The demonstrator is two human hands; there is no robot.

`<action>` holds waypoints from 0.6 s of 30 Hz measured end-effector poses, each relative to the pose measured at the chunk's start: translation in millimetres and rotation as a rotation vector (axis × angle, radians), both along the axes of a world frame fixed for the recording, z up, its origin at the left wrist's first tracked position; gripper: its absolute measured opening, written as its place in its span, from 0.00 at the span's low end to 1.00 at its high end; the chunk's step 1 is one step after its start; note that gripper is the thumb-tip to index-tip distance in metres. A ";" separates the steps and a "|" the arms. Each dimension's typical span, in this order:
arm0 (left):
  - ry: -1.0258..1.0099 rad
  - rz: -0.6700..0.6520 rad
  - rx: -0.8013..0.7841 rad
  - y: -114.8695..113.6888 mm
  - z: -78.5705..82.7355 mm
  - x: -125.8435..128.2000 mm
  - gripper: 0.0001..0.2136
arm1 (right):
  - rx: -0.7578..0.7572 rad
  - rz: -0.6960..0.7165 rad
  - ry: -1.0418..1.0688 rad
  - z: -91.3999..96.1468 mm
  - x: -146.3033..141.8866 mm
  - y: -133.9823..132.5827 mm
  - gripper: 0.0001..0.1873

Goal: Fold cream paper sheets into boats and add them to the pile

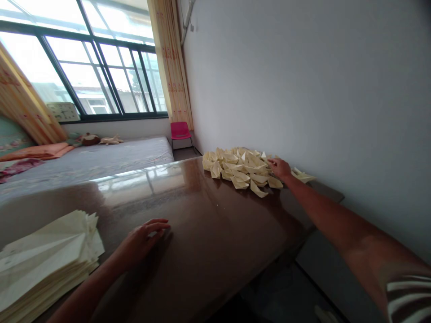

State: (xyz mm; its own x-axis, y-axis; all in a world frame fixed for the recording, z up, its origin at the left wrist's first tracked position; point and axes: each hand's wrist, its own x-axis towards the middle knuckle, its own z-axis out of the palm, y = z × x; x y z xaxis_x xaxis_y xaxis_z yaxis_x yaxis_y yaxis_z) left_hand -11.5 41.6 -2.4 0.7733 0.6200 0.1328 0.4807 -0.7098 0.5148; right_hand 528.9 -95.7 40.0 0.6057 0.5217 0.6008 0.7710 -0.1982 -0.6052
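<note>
On the brown table, my left hand (146,235) rests with its fingers stretched out and nothing in them. To its left lies a thick stack of cream paper sheets (43,264) with uneven edges. My right arm reaches far across, and my right hand (280,168) is at the right side of a heap of cream folded paper boats (235,166). Its fingers are closed together on a paper boat (266,158) at the heap's edge; the fingertips are small and partly hidden. Behind the right wrist lie more folded paper pieces (303,176).
The glossy table (198,251) has its near edge at lower right and meets a white wall (303,80). Beyond it stand a bed (134,154) and a pink chair (181,131). A clock (63,112) sits by the window.
</note>
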 end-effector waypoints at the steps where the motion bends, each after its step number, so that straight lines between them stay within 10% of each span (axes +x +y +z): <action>1: 0.024 -0.015 0.001 -0.5 3.2 -0.1 0.17 | 0.024 -0.014 -0.036 2.8 -6.9 3.1 0.16; 5: 0.110 -0.070 0.023 -7.5 17.0 2.1 0.16 | 0.060 0.120 -0.174 10.4 -63.7 28.1 0.21; 11: 0.190 -0.106 0.091 -27.4 29.9 -5.2 0.16 | -0.124 0.775 -0.286 -25.1 -208.9 71.6 0.15; 18: 0.158 0.240 0.091 -12.2 78.9 -111.0 0.19 | -0.244 1.164 -0.175 -67.3 -298.3 91.7 0.14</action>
